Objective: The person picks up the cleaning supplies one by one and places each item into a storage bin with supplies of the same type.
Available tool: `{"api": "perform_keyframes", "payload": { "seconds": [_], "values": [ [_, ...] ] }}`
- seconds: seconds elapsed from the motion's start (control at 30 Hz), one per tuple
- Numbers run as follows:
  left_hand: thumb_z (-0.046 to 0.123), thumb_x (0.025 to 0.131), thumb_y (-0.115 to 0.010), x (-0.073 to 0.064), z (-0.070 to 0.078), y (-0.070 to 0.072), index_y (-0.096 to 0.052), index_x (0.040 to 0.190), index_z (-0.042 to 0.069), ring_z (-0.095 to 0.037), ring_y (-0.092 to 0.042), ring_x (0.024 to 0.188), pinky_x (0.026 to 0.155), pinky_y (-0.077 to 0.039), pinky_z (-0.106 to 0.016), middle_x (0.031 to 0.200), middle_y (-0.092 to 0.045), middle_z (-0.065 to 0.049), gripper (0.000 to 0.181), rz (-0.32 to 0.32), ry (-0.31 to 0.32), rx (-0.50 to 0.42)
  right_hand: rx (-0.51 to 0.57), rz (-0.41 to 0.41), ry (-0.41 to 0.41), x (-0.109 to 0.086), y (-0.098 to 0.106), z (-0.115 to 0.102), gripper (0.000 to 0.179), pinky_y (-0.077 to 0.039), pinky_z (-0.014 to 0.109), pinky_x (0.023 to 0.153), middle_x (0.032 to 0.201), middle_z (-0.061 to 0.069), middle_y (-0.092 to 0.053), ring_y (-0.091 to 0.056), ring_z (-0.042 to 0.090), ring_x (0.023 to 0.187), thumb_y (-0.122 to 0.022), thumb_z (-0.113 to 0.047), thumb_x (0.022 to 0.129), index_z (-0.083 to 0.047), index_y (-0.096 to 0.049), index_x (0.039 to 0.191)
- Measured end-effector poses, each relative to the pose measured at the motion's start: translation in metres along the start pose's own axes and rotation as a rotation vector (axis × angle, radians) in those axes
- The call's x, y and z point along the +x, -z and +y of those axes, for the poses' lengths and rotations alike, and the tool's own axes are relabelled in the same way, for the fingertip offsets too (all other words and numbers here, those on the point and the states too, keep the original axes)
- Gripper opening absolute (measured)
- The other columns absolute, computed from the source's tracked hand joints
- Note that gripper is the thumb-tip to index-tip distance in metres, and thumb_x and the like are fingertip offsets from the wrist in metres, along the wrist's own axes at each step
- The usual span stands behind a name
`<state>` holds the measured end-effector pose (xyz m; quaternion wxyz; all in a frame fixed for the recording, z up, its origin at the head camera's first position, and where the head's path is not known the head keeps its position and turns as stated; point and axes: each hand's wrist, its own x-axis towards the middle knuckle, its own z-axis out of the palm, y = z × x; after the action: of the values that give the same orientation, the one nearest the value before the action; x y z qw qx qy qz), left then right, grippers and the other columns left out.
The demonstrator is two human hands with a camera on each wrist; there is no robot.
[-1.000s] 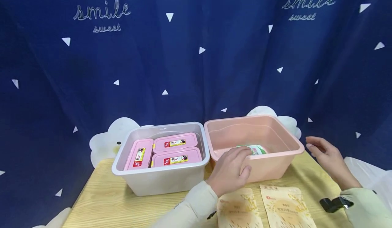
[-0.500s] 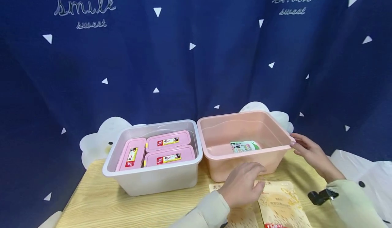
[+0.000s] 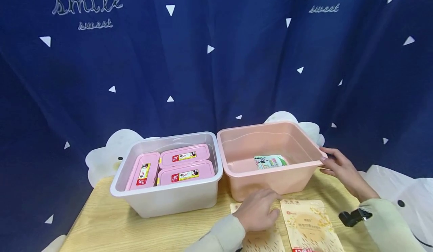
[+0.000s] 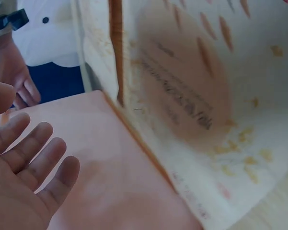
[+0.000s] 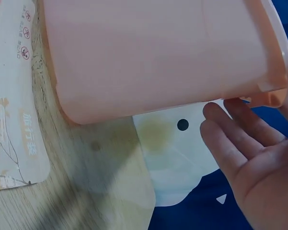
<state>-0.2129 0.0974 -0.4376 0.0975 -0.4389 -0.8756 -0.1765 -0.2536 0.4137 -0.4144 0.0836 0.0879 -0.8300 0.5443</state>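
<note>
In the head view my left hand [image 3: 258, 210] is low over a cream printed packet [image 3: 262, 240] that lies on the table, covering part of it. The left wrist view shows that hand's fingers [image 4: 50, 158] loosely extended, holding nothing. A second cream packet [image 3: 309, 225] lies to its right. My right hand [image 3: 346, 175] touches the right front corner of the pink bin [image 3: 274, 182] at its rim. From the right wrist, its fingers [image 5: 225, 143] look fairly straight against the underside of that rim. A green-and-white packet [image 3: 269, 161] lies inside the pink bin.
A whitish-grey bin [image 3: 172, 199] stands against the left of the pink one, with pink-lidded boxes [image 3: 186, 173] in it. Both stand on a wooden table [image 3: 142, 233]. A dark blue curtain [image 3: 145, 64] with white shapes hangs behind.
My left hand has moved down from the pink bin's front rim to the left cream packet. The right hand has come in from the right to touch the pink bin's corner.
</note>
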Motion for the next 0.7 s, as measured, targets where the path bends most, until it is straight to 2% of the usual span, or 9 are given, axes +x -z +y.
{"api": "perform_keyframes", "payload": {
  "seconds": [0.1,0.2,0.3,0.4,0.53,0.63,0.7],
  "values": [
    [0.029,0.087,-0.048,0.002,-0.002,-0.009,-0.056,0.117,0.021,-0.004,-0.054,0.113,0.096,-0.04,-0.02,0.119,-0.059,0.012,0.033,-0.021,0.032,-0.038,0.075,0.0,0.015,-0.001,0.001,0.001,0.042,-0.053,0.02,0.072,0.106,-0.015,-0.052,-0.061,-0.004,0.087,-0.046,-0.017,0.095,-0.007,-0.034,0.134],
    [0.028,0.087,-0.048,0.004,-0.003,-0.017,-0.056,0.117,0.022,-0.005,-0.054,0.114,0.097,-0.04,-0.02,0.12,-0.059,0.012,0.032,-0.051,0.052,-0.065,0.102,-0.002,0.012,-0.001,-0.002,0.002,0.04,-0.053,0.021,0.071,0.107,-0.014,-0.052,-0.061,-0.004,0.087,-0.045,-0.018,0.096,-0.009,-0.034,0.133],
    [0.028,0.087,-0.049,0.005,-0.004,-0.022,-0.057,0.117,0.023,-0.004,-0.055,0.112,0.094,-0.041,-0.019,0.119,-0.059,0.012,0.031,-0.076,0.059,-0.06,0.073,-0.001,-0.01,0.001,-0.007,0.001,0.041,-0.053,0.024,0.071,0.107,-0.012,-0.051,-0.061,-0.004,0.087,-0.045,-0.021,0.096,-0.01,-0.033,0.134],
    [0.028,0.087,-0.05,0.012,-0.003,-0.024,-0.057,0.117,0.024,-0.003,-0.055,0.109,0.092,-0.042,-0.018,0.118,-0.059,0.012,0.031,-0.106,0.089,-0.055,0.061,-0.009,-0.033,0.003,-0.009,0.001,0.043,-0.054,0.026,0.072,0.108,-0.012,-0.05,-0.061,-0.004,0.088,-0.044,-0.025,0.096,-0.011,-0.031,0.134],
    [0.032,0.085,-0.05,0.03,0.002,-0.031,-0.056,0.115,0.025,-0.003,-0.055,0.105,0.091,-0.042,-0.018,0.115,-0.057,0.013,0.031,-0.187,0.12,0.031,0.068,-0.003,-0.046,0.004,-0.008,0.002,0.043,-0.054,0.028,0.072,0.11,-0.013,-0.048,-0.06,-0.003,0.089,-0.043,-0.027,0.096,-0.015,-0.03,0.136],
    [0.037,0.082,-0.054,0.041,0.01,-0.046,-0.054,0.11,0.027,-0.003,-0.053,0.102,0.087,-0.042,-0.018,0.112,-0.055,0.013,0.03,-0.275,0.152,0.135,0.083,0.013,-0.048,0.004,-0.006,0.002,0.041,-0.054,0.029,0.07,0.111,-0.013,-0.047,-0.06,-0.002,0.087,-0.043,-0.026,0.096,-0.017,-0.032,0.135],
    [0.041,0.08,-0.056,0.045,0.017,-0.059,-0.053,0.109,0.03,-0.002,-0.051,0.102,0.085,-0.043,-0.019,0.112,-0.053,0.015,0.031,-0.323,0.213,0.198,0.077,0.024,-0.051,0.001,-0.006,0.002,0.04,-0.054,0.029,0.069,0.11,-0.014,-0.049,-0.061,-0.002,0.086,-0.044,-0.025,0.096,-0.017,-0.033,0.134]
  ]
}}
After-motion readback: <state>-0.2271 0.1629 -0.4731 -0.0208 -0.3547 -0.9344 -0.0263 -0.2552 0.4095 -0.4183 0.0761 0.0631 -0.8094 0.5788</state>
